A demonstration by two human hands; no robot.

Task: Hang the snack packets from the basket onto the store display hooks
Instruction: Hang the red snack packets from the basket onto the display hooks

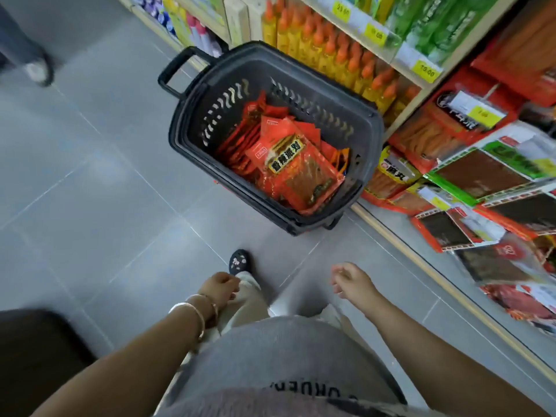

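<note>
Orange snack packets (296,173) heaped in black basket (178,136) at frame centre, parked beside display (478,173) at right, likely for short reach; left hand (221,288) and right hand (352,281) lower down, loosely curled, holding nothing.

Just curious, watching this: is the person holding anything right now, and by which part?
Nothing is held. The left hand and the right hand hang loosely curled and empty; the snack packets lie in the basket.
</note>
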